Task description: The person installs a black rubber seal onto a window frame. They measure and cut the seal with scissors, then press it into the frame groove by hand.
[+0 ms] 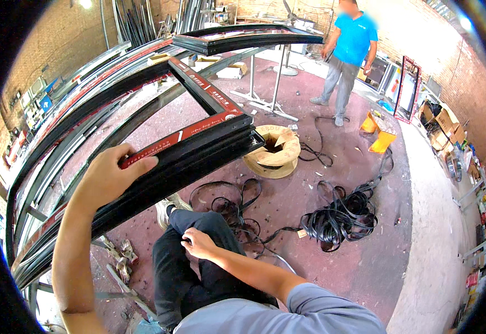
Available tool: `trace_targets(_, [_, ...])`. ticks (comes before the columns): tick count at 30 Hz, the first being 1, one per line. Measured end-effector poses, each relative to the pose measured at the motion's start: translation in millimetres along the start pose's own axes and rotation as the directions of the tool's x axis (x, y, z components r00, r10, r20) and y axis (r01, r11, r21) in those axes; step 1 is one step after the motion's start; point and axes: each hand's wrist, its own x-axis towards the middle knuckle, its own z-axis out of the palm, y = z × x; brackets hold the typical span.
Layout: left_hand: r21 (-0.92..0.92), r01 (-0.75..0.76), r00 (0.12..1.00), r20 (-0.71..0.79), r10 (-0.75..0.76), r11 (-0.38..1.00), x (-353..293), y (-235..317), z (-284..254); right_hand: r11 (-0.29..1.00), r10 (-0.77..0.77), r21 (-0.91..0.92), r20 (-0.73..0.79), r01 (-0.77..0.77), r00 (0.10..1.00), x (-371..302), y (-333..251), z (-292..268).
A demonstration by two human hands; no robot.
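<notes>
A large black window frame (181, 158) with red printed film on its upper face lies at a slant on my left. My left hand (104, 175) grips its near bar, fingers over the red film and thumb along the black edge. My right hand (199, 243) is closed in front of my dark trousers, below the frame and apart from it. A small dark bit shows at its fingertips, too little to name. Black rubber strip (237, 209) lies in loose loops on the floor just beyond my knees.
A tangled heap of black strip (340, 220) and a cardboard reel (273, 153) sit on the reddish floor. Another black frame (248, 39) rests on a stand behind. A person in a blue shirt (354, 42) stands at the back near a yellow stool-like object (379, 132). Shelves line the right.
</notes>
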Motion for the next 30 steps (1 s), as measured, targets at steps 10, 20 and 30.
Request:
trace_targets(10, [0.000, 0.021, 1.000, -0.014, -0.021, 1.000, -7, -9, -5, 0.999, 0.052, 0.014, 0.053, -0.053, 0.997, 3, 2, 2])
trace_targets(20, [0.008, 0.082, 0.996, -0.029, -0.081, 0.997, -26, -15, -14, 0.997, 0.048, 0.064, 0.044, -0.051, 0.998, 2, -4, -4])
trace_targets(30, [-0.003, 0.136, 0.991, 0.006, -0.136, 0.991, -41, -34, -25, 0.994, 0.095, 0.045, 0.068, -0.098, 0.993, 1, -5, -4])
